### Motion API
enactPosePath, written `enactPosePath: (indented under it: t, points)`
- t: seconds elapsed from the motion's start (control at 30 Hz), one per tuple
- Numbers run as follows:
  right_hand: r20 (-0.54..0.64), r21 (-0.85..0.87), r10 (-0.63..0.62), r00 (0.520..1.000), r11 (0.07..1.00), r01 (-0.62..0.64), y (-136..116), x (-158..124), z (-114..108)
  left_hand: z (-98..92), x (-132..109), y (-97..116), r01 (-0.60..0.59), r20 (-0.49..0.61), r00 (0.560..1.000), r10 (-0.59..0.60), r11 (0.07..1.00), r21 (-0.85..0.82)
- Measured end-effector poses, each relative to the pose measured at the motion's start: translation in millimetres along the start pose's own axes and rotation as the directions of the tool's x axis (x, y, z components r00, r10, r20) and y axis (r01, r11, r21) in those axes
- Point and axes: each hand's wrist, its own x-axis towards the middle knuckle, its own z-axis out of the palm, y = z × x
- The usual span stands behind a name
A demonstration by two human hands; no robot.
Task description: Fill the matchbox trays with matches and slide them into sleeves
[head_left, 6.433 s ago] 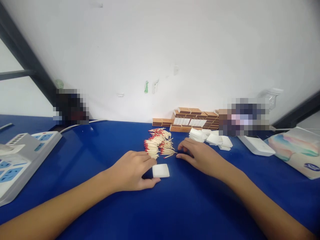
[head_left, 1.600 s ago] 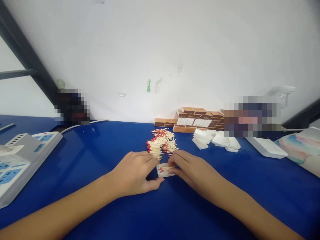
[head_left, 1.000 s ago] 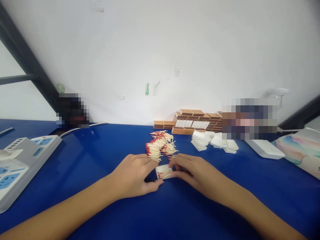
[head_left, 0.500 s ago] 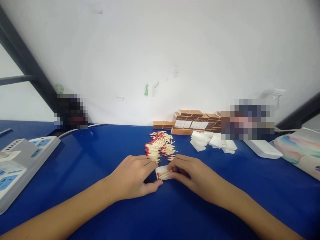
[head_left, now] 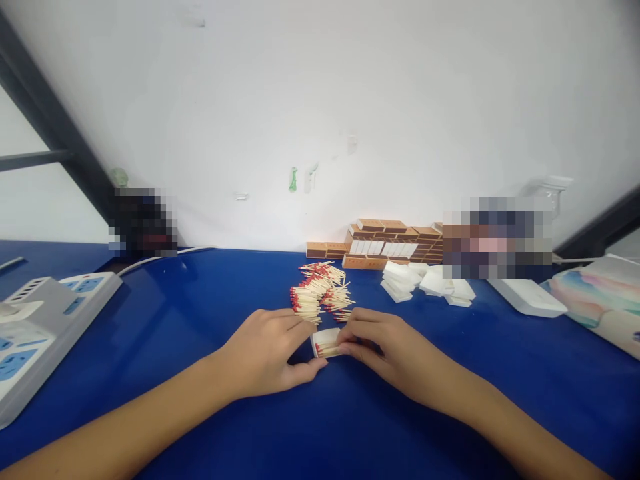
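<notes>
A small white matchbox tray (head_left: 328, 335) lies on the blue table, with several red-headed matches (head_left: 324, 349) along its near side. My left hand (head_left: 273, 350) grips the tray's left end between thumb and fingers. Over the tray's right end, my right hand (head_left: 377, 340) is closed, thumb and fingertips on the matches; its fingers partly cover them. Just beyond my hands spreads a loose pile of matches (head_left: 307, 297), most heads pointing left.
Stacked brown matchboxes (head_left: 390, 247) stand against the wall. White empty trays (head_left: 397, 280) lie in a heap at right, near a larger white box (head_left: 527, 297). A power strip (head_left: 60, 333) sits at left, and a colourful packet (head_left: 600, 300) at far right. Two areas are pixelated.
The matches in the tray lie a little straighter and closer to its near side. My right fingers have shifted slightly; my left hand has hardly moved.
</notes>
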Motion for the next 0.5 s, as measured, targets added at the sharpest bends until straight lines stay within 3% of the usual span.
enactPosePath:
  t: [0.5]
  points:
    - [0.019,-0.020,0.033,0.999,0.999,-0.032,3.4,-0.1,1.1,-1.2,0.5,0.0,0.005,0.032,0.999,-0.005,1.000,0.000]
